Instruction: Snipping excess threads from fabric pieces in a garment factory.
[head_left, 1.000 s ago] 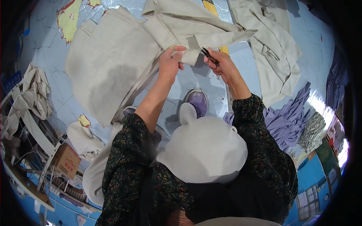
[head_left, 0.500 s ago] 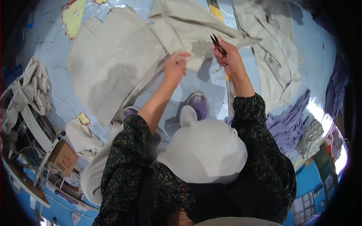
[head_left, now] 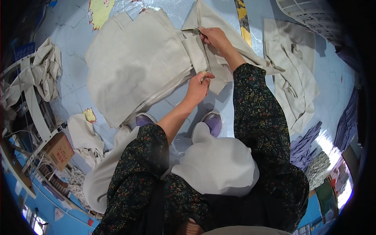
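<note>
Both arms extend forward and down from dark floral sleeves toward a beige cloth garment (head_left: 137, 66) spread on the blue floor (head_left: 74, 98).

Left hand (head_left: 199, 87): forearm bare, angled up and to the right, wrist slightly bent. Its grip is pinched closed on a narrow strip of the beige cloth garment, thumb and fingertips meeting at the strip's lower edge.

Right hand (head_left: 214, 37): arm reaches further out, sleeve covering it to the wrist, hand turned leftward. Its grip is clenched around a small dark tool (head_left: 198, 31), whose tip lies against the cloth near a fold; the kind of tool cannot be told. The fingers also press on the fabric there.

The beige cloth garment lies flat on the floor directly ahead of the person, its bulk to the left of both hands, the worked strip between them.

Surroundings: a second beige garment (head_left: 293, 74) lies well apart to the right; purple shoes (head_left: 213, 120) sit just below the left hand; a cardboard box (head_left: 58, 150) stands at the left
</note>
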Tool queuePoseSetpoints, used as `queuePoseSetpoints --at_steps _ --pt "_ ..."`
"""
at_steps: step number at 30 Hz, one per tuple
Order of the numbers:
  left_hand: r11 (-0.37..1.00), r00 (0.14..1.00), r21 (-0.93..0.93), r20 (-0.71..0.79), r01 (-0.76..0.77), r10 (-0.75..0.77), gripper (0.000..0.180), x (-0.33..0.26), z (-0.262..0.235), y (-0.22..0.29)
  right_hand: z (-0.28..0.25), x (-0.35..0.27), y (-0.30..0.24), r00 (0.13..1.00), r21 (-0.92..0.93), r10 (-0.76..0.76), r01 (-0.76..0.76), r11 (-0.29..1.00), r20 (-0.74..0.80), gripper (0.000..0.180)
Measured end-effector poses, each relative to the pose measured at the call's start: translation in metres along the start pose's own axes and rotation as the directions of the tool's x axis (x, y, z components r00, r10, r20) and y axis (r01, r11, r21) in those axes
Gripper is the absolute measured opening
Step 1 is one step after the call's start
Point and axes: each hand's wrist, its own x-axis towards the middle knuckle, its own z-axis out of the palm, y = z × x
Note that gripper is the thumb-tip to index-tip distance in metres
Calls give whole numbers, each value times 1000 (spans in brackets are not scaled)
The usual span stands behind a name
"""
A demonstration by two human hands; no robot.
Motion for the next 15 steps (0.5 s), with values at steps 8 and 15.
queuePoseSetpoints --at_steps 8,15 --pt "789 995 609 93 -78 27 22 3 -26 15 -59 -28 -6 925 -79 -266 254 964 -271 35" --pt "157 685 893 200 -421 700 29 80 -25 137 -131 -125 44 826 -778 -456 35 627 -331 23"
